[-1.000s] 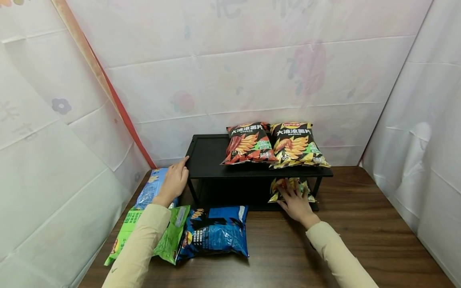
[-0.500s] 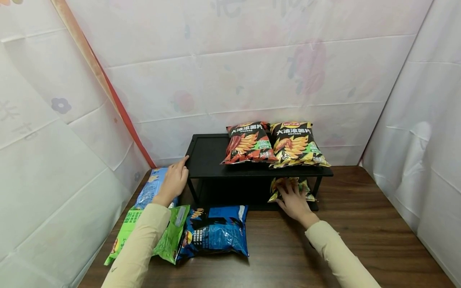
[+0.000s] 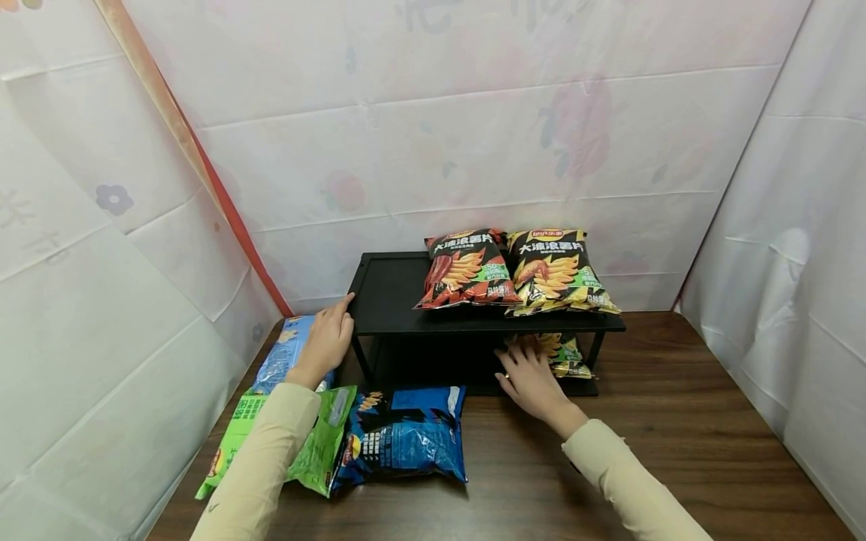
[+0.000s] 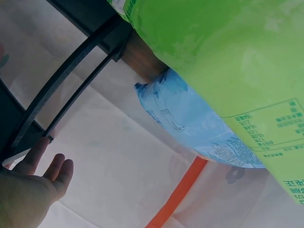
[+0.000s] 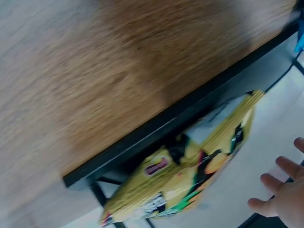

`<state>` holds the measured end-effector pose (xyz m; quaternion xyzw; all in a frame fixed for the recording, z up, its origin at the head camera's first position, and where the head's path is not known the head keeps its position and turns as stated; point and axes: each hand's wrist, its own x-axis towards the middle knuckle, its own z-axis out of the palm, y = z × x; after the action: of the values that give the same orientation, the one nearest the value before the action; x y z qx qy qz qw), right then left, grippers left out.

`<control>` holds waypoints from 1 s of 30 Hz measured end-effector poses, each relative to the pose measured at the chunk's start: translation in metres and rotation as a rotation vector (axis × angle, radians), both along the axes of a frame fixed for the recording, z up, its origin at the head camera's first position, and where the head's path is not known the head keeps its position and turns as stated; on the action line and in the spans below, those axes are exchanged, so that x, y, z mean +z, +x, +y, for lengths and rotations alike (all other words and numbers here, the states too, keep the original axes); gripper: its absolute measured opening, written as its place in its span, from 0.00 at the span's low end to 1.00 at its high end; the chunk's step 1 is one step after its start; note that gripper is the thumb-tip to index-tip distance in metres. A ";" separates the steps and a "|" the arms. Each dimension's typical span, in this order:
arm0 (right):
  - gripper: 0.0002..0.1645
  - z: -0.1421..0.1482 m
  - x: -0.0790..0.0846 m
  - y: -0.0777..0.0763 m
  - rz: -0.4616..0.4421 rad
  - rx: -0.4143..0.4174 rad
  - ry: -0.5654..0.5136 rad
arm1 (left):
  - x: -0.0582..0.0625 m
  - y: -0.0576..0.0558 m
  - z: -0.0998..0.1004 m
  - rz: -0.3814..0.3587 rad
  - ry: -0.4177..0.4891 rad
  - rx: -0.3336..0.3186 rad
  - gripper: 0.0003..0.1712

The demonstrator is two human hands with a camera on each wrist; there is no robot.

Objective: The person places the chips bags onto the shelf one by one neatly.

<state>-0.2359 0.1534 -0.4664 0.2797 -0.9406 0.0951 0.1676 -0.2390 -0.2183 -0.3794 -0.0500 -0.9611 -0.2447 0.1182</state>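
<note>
A black two-tier shelf (image 3: 392, 289) stands on the table. My left hand (image 3: 326, 344) rests against the left edge of its top board. The left wrist view shows that hand's fingers (image 4: 61, 175) extended, near the dark frame. On the lower tier, at the right end, lies a yellow-and-black potato chip bag (image 3: 570, 359), partly under the top board. My right hand (image 3: 533, 382) reaches in at that bag's left side, fingers spread and holding nothing. In the right wrist view the right hand (image 5: 285, 194) is apart from the yellow chip bag (image 5: 187, 173).
On the top board sit a red-and-black chip bag (image 3: 467, 272) and a yellow-and-black one (image 3: 556, 274). Left of and before the shelf lie light blue (image 3: 287, 349), green (image 3: 318, 451) and dark blue (image 3: 409, 443) chip bags. Printed cloth walls surround the wooden table (image 3: 690, 421).
My right hand has moved left off the front of the lower yellow chip bag, uncovering more of it. The left hand stays at the shelf's edge.
</note>
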 end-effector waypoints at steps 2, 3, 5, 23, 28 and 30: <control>0.24 -0.006 0.002 0.002 0.027 0.035 0.000 | -0.001 0.000 0.000 0.002 -0.003 0.000 0.29; 0.24 -0.009 0.002 0.003 0.041 0.052 0.001 | -0.001 0.000 0.000 0.002 -0.005 0.001 0.29; 0.23 -0.015 0.004 0.006 0.061 0.089 -0.004 | -0.001 -0.001 -0.001 0.004 -0.005 0.001 0.29; 0.23 -0.069 0.003 0.041 0.085 0.379 0.026 | -0.001 -0.001 -0.001 -0.001 0.006 -0.004 0.29; 0.24 -0.082 0.002 0.051 0.034 0.437 0.078 | -0.001 -0.001 -0.001 0.002 0.008 -0.005 0.29; 0.25 -0.086 0.001 0.054 0.025 0.457 0.100 | -0.001 -0.001 -0.001 0.004 0.007 -0.005 0.29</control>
<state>-0.1821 0.0674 -0.4657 0.4944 -0.8542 0.0805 0.1395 -0.2397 -0.2190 -0.3808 -0.0522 -0.9599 -0.2483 0.1195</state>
